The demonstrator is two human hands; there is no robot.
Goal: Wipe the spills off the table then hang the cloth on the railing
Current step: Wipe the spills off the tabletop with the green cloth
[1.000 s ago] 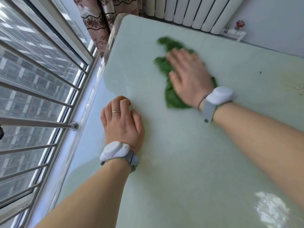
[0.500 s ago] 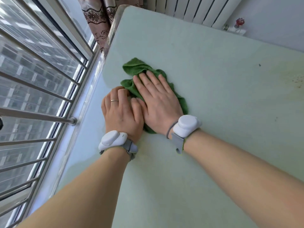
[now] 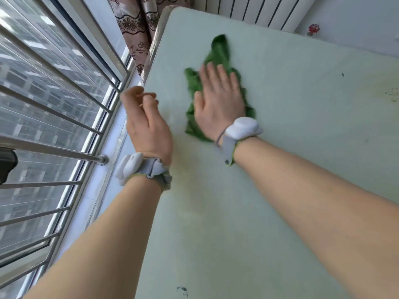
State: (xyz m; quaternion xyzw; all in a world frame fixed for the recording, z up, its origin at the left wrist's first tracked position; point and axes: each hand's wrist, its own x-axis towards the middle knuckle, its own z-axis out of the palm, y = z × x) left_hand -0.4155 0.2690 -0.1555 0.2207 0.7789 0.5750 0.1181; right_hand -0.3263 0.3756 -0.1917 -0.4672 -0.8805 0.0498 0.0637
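A crumpled green cloth (image 3: 219, 52) lies on the pale green table (image 3: 291, 126) near its far left part. My right hand (image 3: 219, 102) presses flat on the cloth, fingers spread and pointing away from me, covering its middle. My left hand (image 3: 144, 121) is lifted at the table's left edge, turned on its side with fingers loosely curled and nothing in it. A faint yellowish spill (image 3: 391, 92) marks the table at the far right. The metal railing (image 3: 54, 149) of horizontal bars runs along the window on the left.
A patterned curtain (image 3: 133, 24) hangs at the table's far left corner. A white radiator (image 3: 254, 9) stands behind the far edge, with a red valve knob (image 3: 313, 29) at its right. A small dark mark (image 3: 182, 289) sits on the near part of the table.
My right hand has pushed the cloth away from me and to the right, off my left hand. My left hand has lifted off the table and turned on its side.
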